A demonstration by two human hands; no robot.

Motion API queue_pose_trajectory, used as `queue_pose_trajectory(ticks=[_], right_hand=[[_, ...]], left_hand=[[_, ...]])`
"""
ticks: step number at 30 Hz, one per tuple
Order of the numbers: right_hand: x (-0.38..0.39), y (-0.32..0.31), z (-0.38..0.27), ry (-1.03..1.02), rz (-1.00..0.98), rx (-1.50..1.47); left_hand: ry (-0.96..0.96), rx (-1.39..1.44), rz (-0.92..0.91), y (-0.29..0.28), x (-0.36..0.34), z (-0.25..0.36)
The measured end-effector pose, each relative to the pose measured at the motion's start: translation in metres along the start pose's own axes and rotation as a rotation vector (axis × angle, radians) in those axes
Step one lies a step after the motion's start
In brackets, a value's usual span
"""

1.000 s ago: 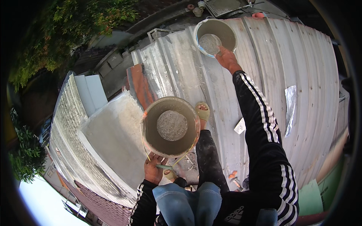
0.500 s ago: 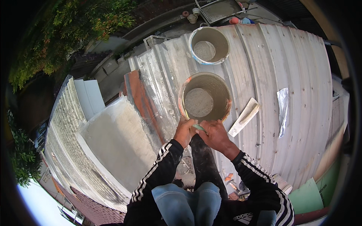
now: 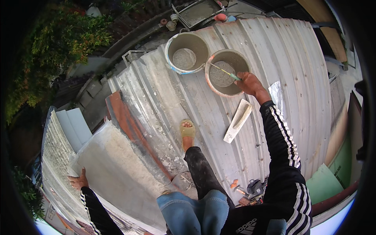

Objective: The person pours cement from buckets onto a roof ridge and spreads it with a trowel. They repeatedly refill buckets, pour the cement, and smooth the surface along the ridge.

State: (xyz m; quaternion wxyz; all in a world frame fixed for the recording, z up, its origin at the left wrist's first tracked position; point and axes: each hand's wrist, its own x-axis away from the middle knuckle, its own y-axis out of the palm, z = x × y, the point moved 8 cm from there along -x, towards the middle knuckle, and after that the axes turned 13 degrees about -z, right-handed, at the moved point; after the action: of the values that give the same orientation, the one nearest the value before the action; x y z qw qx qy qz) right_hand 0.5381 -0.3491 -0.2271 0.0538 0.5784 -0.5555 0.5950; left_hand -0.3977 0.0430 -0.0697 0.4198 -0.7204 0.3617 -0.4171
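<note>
My right hand grips the green handle of a slim tool. Its thin shaft or blade reaches over an orange-rimmed bucket with wet grey mortar at the bottom; the tool's exact kind is unclear. Far to the left, my left hand has its fingers spread at the outer edge of a grey plastered surface and holds nothing. A second bucket, marked with blue, stands just left of the first, also with mortar in it. A pale plastering float lies below the orange-rimmed bucket.
Ribbed metal roofing lies under the buckets and my sandalled foot. A foil strip is right of my right wrist. Hand tools and a black bag are near my knees. Rusty flashing borders the plaster.
My left hand has left the tool and moved far left to the plaster's edge. My right hand has carried the tool up over the orange-rimmed bucket. The view has shifted.
</note>
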Motion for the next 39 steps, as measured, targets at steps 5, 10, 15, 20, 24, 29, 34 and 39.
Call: queue_pose_trajectory(ticks=[5, 10, 15, 20, 24, 29, 34, 39], right_hand=[[-0.068, -0.015, 0.057, 0.118, 0.111, 0.278], [-0.121, -0.019, 0.098, 0.285, 0.121, 0.300], [-0.130, -0.024, 0.104, 0.373, 0.169, 0.198], [-0.125, -0.019, 0.118, 0.499, 0.210, 0.147], [-0.142, -0.011, 0.129, 0.381, 0.249, 0.182], [-0.179, -0.007, 0.148, 0.203, 0.193, 0.361], [-0.190, -0.002, 0.166, 0.209, 0.171, 0.302], [-0.145, 0.013, 0.136, 0.541, 0.263, 0.212]], left_hand=[[0.005, 0.062, -0.090, 0.050, -0.046, -0.067], [-0.103, -0.194, -0.012, 0.036, -0.041, -0.066], [-0.096, -0.232, -0.027, 0.032, -0.063, -0.063], [-0.112, -0.241, -0.007, 0.034, -0.069, -0.071], [-0.058, -0.243, 0.045, 0.024, -0.078, -0.056], [-0.093, -0.210, 0.037, 0.017, -0.090, -0.030], [-0.057, -0.079, 0.178, 0.000, -0.054, -0.004], [0.040, 0.030, 0.185, -0.011, -0.038, 0.019]])
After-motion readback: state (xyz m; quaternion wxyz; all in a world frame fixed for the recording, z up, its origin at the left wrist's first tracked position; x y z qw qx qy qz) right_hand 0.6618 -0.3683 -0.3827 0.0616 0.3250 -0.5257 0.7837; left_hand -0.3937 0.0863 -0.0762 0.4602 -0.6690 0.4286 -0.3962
